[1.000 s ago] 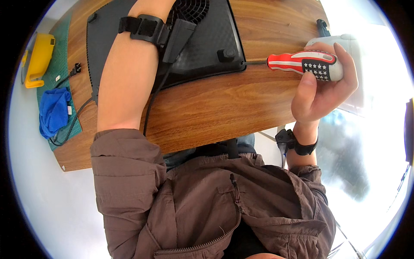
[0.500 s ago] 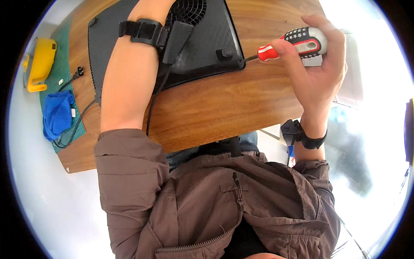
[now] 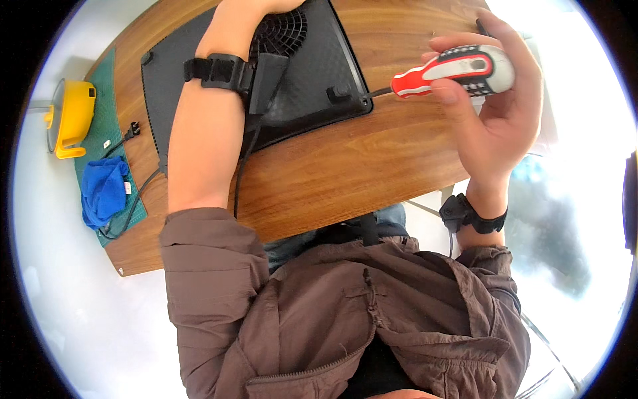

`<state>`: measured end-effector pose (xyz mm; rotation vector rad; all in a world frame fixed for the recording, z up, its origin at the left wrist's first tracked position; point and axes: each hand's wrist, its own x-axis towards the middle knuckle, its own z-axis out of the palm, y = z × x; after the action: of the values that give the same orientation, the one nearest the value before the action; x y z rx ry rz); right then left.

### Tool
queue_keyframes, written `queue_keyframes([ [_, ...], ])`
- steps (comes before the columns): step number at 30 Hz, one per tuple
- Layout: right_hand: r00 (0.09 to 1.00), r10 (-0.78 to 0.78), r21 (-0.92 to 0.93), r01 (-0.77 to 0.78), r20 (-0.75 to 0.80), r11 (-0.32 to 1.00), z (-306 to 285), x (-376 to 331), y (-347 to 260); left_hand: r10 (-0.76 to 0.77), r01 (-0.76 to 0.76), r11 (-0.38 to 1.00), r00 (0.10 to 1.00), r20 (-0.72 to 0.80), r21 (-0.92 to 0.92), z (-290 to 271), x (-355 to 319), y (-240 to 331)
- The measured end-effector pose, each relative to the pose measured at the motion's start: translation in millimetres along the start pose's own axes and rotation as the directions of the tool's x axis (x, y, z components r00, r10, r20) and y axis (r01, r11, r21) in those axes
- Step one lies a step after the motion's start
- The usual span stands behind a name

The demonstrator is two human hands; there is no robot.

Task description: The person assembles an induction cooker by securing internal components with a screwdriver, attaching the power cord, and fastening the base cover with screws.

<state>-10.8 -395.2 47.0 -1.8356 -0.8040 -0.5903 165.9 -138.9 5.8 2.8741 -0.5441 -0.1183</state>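
A screwdriver (image 3: 458,71) with a red, white and black handle is in my right hand (image 3: 502,123), thumb on the near side and fingers around the far side. Its shaft slants left, and its tip meets the near right corner of a flat black appliance (image 3: 312,73), which looks like an induction cooker lying bottom up. A round fan grille (image 3: 287,32) and a stubby foot (image 3: 339,93) show on that underside. My left arm reaches across the appliance. Only part of my left hand (image 3: 279,5) shows at the top edge, by the grille; its fingers are out of sight.
On the left, a green mat (image 3: 100,143) bears a blue cloth (image 3: 105,191) and a yellow item with a handle (image 3: 73,118). A black power plug (image 3: 133,130) and its cord lie near the cloth. The wooden table (image 3: 319,179) ends close to my body.
The screwdriver handle has turned in my right hand, bringing its white and red side upward. Its tip stays at the appliance's corner. The whole view has shifted slightly.
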Motion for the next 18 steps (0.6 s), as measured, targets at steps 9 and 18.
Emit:
queue_keyframes([
  [9,0.945,0.183,-0.006,-0.192,-0.270,0.981,-11.3,7.9,24.3,0.034,-0.034,0.999,0.999,0.007,-0.001,4.9,-7.5,14.0],
  [18,0.938,0.127,0.205,-0.062,-0.323,0.977,10.7,73.3,46.1,0.372,-0.380,0.924,0.917,-0.142,-0.035,20.1,-77.1,27.3],
])
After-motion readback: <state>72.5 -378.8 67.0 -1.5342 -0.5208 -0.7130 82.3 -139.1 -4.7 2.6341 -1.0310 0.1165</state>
